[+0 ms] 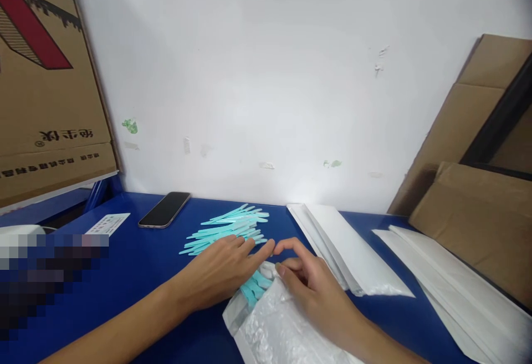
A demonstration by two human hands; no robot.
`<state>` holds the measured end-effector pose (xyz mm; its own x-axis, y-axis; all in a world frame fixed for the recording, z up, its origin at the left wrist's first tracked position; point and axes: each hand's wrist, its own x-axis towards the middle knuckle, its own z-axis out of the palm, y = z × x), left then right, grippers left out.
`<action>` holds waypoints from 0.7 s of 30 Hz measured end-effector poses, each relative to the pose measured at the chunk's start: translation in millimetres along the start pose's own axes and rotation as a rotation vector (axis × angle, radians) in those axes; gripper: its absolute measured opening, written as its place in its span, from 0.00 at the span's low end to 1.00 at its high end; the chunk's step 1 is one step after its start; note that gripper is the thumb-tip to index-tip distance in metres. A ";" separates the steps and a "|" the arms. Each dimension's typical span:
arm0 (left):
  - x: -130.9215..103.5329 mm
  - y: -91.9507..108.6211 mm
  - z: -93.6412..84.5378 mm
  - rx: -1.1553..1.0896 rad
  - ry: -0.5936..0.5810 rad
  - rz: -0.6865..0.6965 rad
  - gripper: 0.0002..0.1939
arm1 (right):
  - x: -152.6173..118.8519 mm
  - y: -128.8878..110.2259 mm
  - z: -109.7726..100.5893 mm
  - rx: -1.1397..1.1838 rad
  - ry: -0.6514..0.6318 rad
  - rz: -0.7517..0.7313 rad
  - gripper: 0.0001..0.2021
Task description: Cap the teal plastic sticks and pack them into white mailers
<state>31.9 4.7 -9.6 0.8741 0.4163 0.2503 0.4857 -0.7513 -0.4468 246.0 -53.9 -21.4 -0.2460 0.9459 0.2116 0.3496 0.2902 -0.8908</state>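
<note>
A white padded mailer (282, 328) lies at the table's front, its mouth gaping toward the left. Inside that mouth several flat teal strips (254, 287) show. My right hand (313, 283) pinches the mailer's upper edge, the thumb pressed against it and the index finger bent. Over the opening reaches my left hand (222, 270), fingers partly curled and the index finger stretched toward the right fingertips. Its thumb is hidden underneath, so what it grips cannot be made out. Just beyond the left hand spreads a pile of slim teal sticks (226, 228).
More white mailers (344, 242) lie right of centre, with another stack (453, 286) farther right. A phone (165, 210) and a printed card (108, 224) rest at the left on the blue table (153, 264). Cardboard boxes (474, 225) stand right, another large carton (50, 98) left.
</note>
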 end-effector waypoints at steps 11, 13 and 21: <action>-1.8 -4.3 -7.6 0.080 0.356 0.166 0.33 | -2.9 3.5 0.5 0.067 0.022 -0.058 0.09; -0.6 -7.2 -9.3 0.110 0.383 0.126 0.31 | -3.1 1.4 1.2 0.049 0.042 -0.062 0.09; -0.5 -14.2 -13.1 0.090 0.321 -0.096 0.15 | -5.0 -5.0 2.7 0.058 0.074 -0.082 0.09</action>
<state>24.5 8.5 7.8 0.7863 0.2896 0.5457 0.5762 -0.6625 -0.4786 243.1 -60.5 -19.1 -0.2032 0.9281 0.3119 0.2777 0.3601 -0.8906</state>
